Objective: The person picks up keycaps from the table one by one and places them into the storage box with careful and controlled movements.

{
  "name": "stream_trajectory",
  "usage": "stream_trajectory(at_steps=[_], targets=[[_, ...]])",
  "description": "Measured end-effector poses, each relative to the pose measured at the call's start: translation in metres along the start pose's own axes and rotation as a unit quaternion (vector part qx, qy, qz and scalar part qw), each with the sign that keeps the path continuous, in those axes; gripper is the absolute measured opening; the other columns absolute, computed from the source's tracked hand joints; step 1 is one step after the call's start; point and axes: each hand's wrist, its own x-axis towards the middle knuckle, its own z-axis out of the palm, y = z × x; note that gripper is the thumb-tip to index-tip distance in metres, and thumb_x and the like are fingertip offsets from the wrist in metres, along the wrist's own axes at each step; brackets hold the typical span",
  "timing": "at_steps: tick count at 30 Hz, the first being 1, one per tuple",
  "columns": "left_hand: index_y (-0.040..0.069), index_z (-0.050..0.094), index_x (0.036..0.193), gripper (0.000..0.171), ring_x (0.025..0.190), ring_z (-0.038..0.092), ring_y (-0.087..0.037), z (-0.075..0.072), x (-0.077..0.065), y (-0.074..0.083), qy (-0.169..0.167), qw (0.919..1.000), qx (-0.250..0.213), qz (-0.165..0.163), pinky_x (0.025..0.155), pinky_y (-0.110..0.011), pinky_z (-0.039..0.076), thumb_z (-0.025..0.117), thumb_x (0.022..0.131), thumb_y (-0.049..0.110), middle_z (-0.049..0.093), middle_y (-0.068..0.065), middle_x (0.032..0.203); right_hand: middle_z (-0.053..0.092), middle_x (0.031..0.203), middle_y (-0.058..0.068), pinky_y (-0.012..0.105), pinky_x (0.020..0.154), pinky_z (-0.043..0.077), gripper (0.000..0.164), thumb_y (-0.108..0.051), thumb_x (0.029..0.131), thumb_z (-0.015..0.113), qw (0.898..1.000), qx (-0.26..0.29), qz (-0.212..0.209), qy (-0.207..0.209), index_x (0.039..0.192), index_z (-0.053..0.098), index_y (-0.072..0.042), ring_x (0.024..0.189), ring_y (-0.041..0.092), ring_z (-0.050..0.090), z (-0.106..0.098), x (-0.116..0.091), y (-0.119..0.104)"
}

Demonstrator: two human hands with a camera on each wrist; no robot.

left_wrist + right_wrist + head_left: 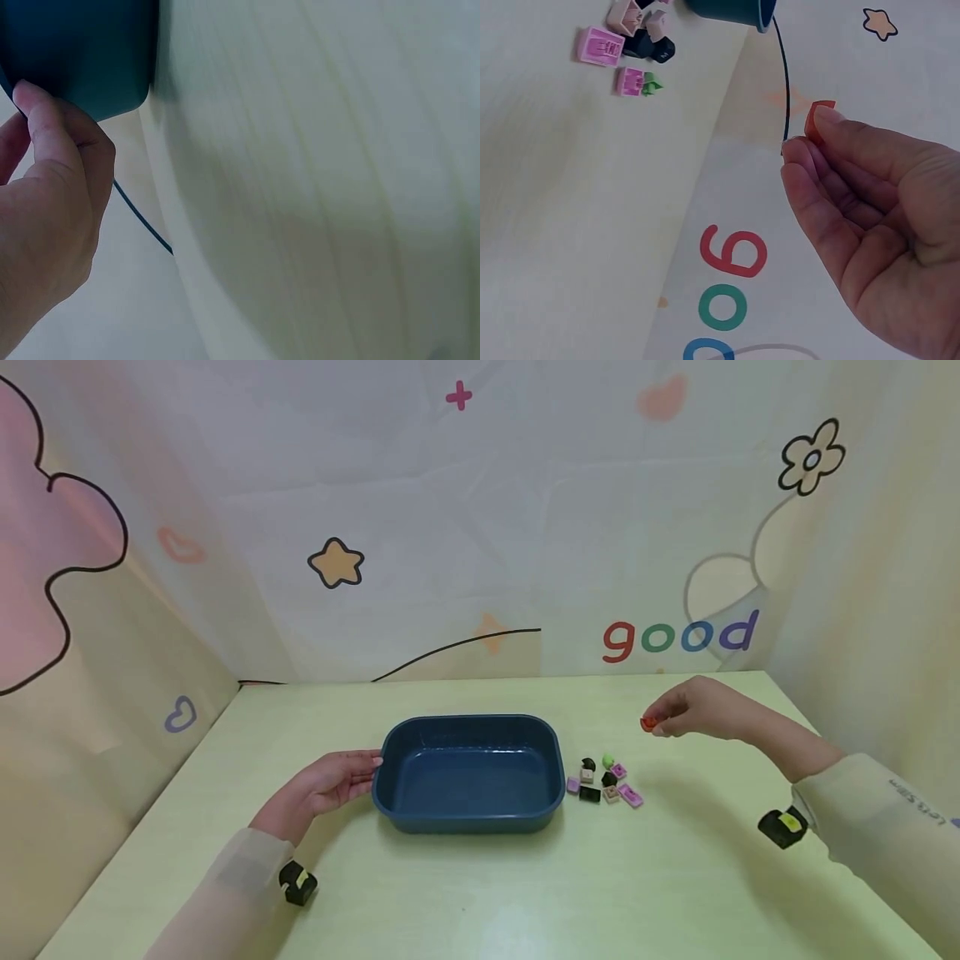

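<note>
A dark blue rectangular basin [468, 822] stands on the pale table. My left hand [339, 781] holds its left rim, thumb and fingers meeting at the edge in the left wrist view. My right hand [701, 708] is raised over the table at the right and pinches a small red keycap [821, 116] between thumb and fingers. To the right of the basin lies a small loose cluster of keycaps: pink keycaps [631, 795], black keycaps [590, 794], pale ones and a green piece [652, 84]. Some show their hollow undersides.
A printed cloth [450, 527] with a star, flowers and the word "good" hangs behind the table [465, 893] and along its sides. Black wrist devices [782, 828] sit on both sleeves.
</note>
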Motion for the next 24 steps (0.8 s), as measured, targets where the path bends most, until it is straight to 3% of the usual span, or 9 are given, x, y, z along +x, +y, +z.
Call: stream_trajectory(at_steps=[18, 24], targets=[[-0.017, 0.024, 0.154, 0.056, 0.077, 0.069, 0.001, 0.002, 0.001, 0.002, 0.007, 0.9997, 0.021, 0.004, 0.075, -0.014, 0.06, 0.045, 0.108, 0.007, 0.072, 0.01, 0.087, 0.077, 0.098, 0.009, 0.026, 0.074, 0.056, 0.024, -0.012, 0.096, 0.069, 0.997, -0.059, -0.042, 0.042, 0.114, 0.074, 0.002, 0.086, 0.015, 0.067, -0.03, 0.016, -0.048], [-0.017, 0.025, 0.153, 0.055, 0.075, 0.069, 0.001, 0.003, 0.0, 0.001, 0.012, 0.9997, 0.019, 0.008, 0.074, -0.014, 0.06, 0.045, 0.107, 0.006, 0.072, 0.01, 0.086, 0.078, 0.099, 0.014, 0.027, 0.073, 0.054, 0.025, -0.012, 0.094, 0.071, 0.995, -0.069, -0.065, 0.043, 0.114, 0.075, 0.003, 0.086, 0.017, 0.07, -0.034, 0.027, -0.068]])
